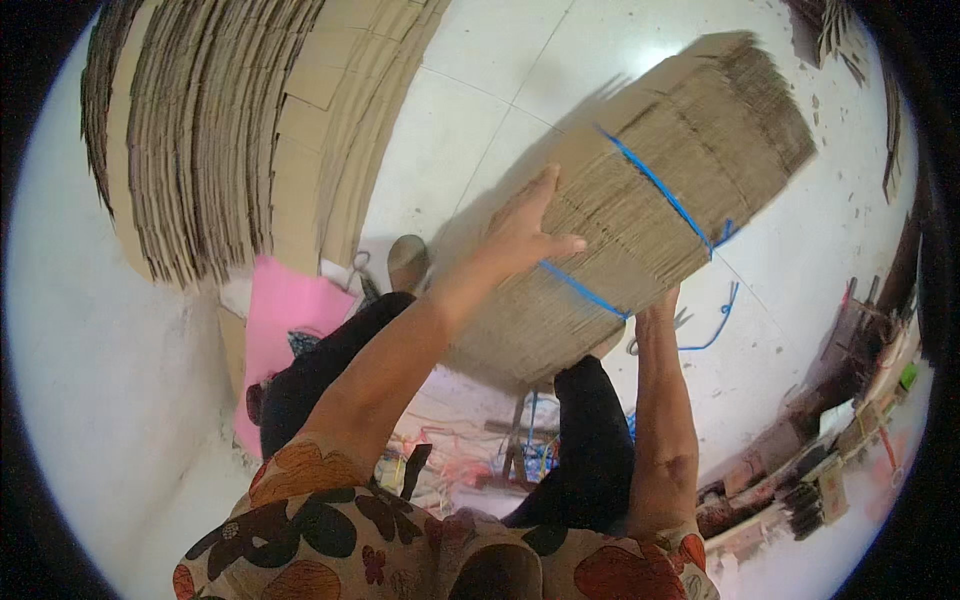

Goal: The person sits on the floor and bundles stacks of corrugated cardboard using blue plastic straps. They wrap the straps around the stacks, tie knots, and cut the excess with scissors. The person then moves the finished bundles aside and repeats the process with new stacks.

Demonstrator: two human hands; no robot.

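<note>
A thick bundle of flattened brown corrugated cardboard sheets (650, 190), bound with a thin blue plastic strap (660, 190), is held up off the floor in front of the person, tilted so that its far end rises toward the upper right. The strap crosses the upper face of the bundle on a slant and wraps down over its right edge, where a short knotted tail sticks out.

The left hand (525, 235) lies on the near left part of the upper face, open, fingers stretched flat along the cardboard and thumb pointing right. The right hand (660, 305) is at the lower right edge of the bundle, touching it from beneath; its fingers are hidden under the cardboard, so how it grips cannot be told. The bundle thus sits between the two hands, the left above it, the right under it.

Below the bundle are the person's legs in black trousers (590, 440) and one brown shoe (407, 262) on the white tiled floor (480, 120). A loose piece of blue strap (715, 325) lies on the floor just right of the right hand. To the left a tall stack of brown cardboard sheets (220, 130) stands well apart from the bundle, with a pink sheet (285, 310) at its foot. Cardboard scraps and strips (830, 430) lie along the right rim.
</note>
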